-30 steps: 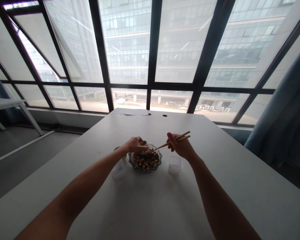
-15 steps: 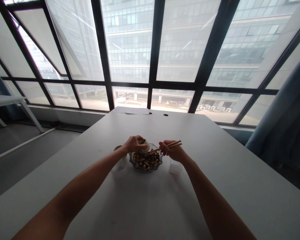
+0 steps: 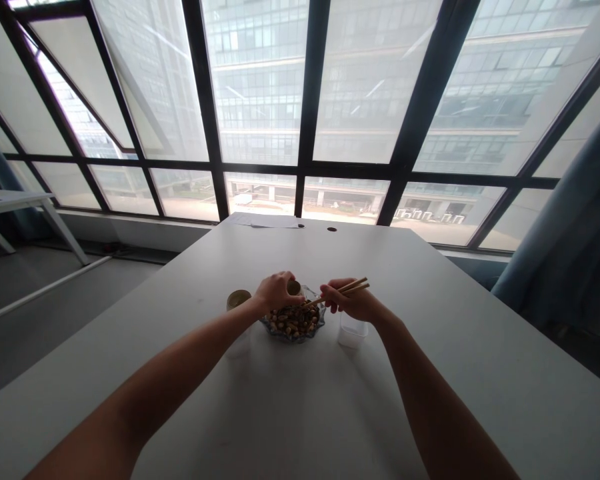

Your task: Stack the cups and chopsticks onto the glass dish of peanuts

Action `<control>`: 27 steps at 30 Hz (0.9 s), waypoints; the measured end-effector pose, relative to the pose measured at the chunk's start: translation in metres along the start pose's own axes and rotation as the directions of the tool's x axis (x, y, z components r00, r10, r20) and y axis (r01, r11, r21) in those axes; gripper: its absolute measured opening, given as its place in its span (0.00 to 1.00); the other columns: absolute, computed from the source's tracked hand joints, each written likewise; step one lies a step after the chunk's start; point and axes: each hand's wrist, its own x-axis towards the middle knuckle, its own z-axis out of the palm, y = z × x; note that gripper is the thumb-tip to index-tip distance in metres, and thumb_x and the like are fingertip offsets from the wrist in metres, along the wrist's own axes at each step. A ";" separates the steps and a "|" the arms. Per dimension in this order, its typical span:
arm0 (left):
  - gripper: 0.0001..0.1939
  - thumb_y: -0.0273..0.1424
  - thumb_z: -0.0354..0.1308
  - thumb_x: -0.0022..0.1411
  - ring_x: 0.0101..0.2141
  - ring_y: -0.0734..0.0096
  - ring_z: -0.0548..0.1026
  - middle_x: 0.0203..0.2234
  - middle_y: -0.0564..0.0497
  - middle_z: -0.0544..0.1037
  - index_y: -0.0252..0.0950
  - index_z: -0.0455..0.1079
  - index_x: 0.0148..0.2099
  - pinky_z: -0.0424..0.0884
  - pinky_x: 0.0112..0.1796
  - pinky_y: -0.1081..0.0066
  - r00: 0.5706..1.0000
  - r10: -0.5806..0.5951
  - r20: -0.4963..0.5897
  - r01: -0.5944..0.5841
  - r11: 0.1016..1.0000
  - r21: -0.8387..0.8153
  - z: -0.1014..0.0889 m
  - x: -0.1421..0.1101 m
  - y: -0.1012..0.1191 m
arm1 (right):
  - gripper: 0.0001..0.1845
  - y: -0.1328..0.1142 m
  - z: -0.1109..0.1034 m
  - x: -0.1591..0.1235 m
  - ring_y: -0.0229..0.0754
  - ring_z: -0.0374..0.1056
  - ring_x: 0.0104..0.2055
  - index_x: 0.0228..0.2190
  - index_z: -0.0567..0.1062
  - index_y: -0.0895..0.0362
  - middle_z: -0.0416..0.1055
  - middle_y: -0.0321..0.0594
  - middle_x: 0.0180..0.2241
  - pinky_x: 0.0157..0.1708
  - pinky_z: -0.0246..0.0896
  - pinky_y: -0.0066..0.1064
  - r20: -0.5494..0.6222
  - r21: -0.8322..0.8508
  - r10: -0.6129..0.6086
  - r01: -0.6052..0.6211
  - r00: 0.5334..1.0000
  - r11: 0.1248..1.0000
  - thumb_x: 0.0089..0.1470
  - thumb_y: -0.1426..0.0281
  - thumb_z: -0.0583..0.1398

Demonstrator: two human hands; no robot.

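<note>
In the middle of the table, a scalloped clear glass bowl [image 3: 274, 333] holds a heap of small brown and tan pieces [image 3: 294, 324] that look like mixed nuts. My left hand [image 3: 276, 292] is closed round a small pale cup [image 3: 294, 288] over the bowl's far left side; its opening shows brownish inside. My right hand [image 3: 347, 300] grips a pair of wooden chopsticks [image 3: 354, 287], their tips pointing left into the bowl by the cup. The exact tips are hard to make out.
A second round cup [image 3: 239, 298] stands left of the bowl, partly behind my left forearm. A clear plastic tub [image 3: 353, 333] sits right of the bowl, below my right hand. White papers [image 3: 265, 221] lie at the table's far edge, before large windows.
My left hand has turned the cup from tilted over the nuts to more upright, its opening now facing me. My right hand has shifted slightly right and up with the chopsticks.
</note>
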 end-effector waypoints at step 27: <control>0.31 0.47 0.58 0.59 0.54 0.51 0.64 0.55 0.43 0.67 0.41 0.59 0.60 0.62 0.53 0.56 0.947 0.148 0.284 -0.196 0.969 0.150 0.009 0.005 0.005 | 0.32 -0.017 -0.025 -0.007 0.37 0.66 0.15 0.23 0.73 0.60 0.71 0.41 0.17 0.13 0.60 0.24 -0.333 -0.064 0.007 -0.030 0.943 0.997 0.53 0.42 0.57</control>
